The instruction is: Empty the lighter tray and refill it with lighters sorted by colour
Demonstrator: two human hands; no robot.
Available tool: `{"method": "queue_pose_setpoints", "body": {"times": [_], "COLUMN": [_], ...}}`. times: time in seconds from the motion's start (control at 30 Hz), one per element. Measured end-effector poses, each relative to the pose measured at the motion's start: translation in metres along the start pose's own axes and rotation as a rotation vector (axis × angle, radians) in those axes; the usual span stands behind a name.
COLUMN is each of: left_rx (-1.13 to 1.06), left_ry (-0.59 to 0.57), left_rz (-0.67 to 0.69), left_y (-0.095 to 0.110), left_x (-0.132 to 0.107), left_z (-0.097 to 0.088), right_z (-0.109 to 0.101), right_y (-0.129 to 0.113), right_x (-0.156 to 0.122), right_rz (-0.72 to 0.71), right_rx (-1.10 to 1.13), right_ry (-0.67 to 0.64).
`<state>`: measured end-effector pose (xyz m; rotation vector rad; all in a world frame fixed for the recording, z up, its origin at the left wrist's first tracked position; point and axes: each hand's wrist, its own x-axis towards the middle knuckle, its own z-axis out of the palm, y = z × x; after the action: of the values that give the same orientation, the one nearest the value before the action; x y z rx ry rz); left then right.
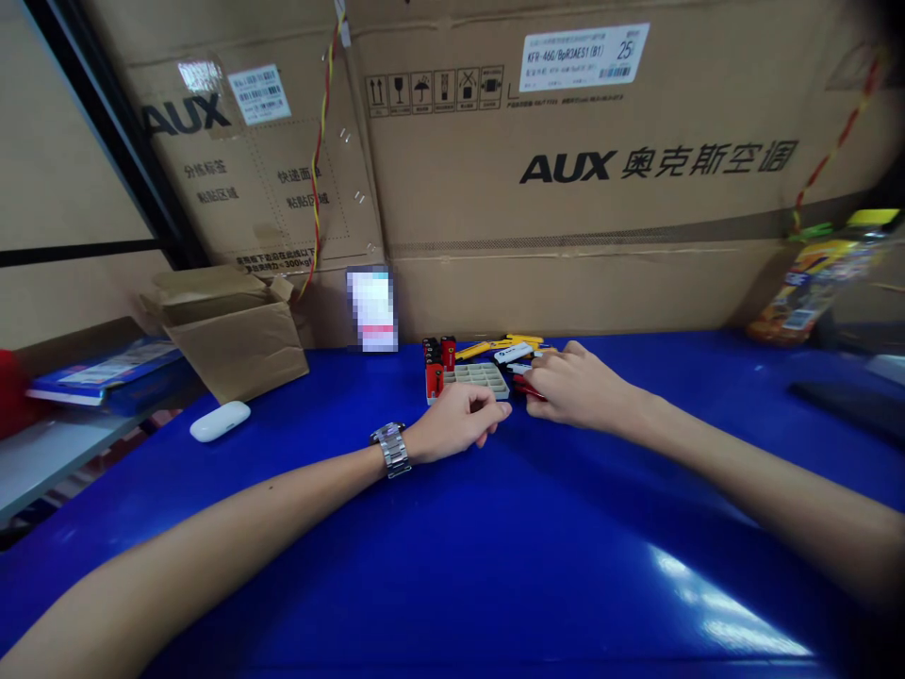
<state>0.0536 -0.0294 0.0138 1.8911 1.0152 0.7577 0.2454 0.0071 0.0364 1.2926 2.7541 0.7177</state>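
My left hand, with a metal watch on its wrist, is closed at the near edge of a pale compartment tray. Its fingers are curled, and nothing shows between them. To the right, my right hand is closed on a slim red object, mostly hidden by the fingers, so its kind cannot be told. Just beyond lie white-and-black slim pieces and several yellow ones. Red-and-black upright pieces stand at the tray's left side.
Large cardboard boxes form a wall behind the blue table. An upright phone with a blurred screen, an open small carton and a white earphone case are at left. A drink bottle stands at right.
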Motion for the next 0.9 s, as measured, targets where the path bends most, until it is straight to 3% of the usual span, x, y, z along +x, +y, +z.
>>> {"method": "queue_pose_setpoints", "body": {"times": [0.13,0.23,0.33,0.43,0.6,0.73,0.8,0.9], "left_rx": [-0.02,-0.006,0.01,0.081,0.01,-0.149,-0.278,-0.461], "left_ry": [0.043,0.161,0.267,0.242,0.125,0.23,0.255,0.169], "left_rz": [-0.045,-0.009,0.137,0.215,0.243,0.23,0.178,0.037], "left_y": [-0.002,-0.005,-0.006,-0.007,-0.007,-0.006,-0.004,-0.002], "left_x": [0.001,0.001,0.001,0.001,0.001,0.001,0.001,0.001], "left_z": [0.001,0.002,0.003,0.003,0.004,0.004,0.002,-0.001], "right_z": [-0.003,-0.007,-0.008,-0.003,0.004,-0.001,0.0,0.006], "right_y": [0.0,0.001,-0.004,-0.012,-0.018,-0.011,-0.006,-0.001], "right_x": [0.0,-0.001,-0.002,-0.003,-0.003,-0.005,-0.006,-0.005], "right_rz": [0.077,0.146,0.058,-0.042,-0.126,-0.019,0.051,0.059], "right_rx": [0.131,0.625,1.147,1.349,1.268,1.013,0.887,0.797], "right_ry": [0.065,0.21,0.286,0.25,0.176,0.259,0.323,0.33]}}
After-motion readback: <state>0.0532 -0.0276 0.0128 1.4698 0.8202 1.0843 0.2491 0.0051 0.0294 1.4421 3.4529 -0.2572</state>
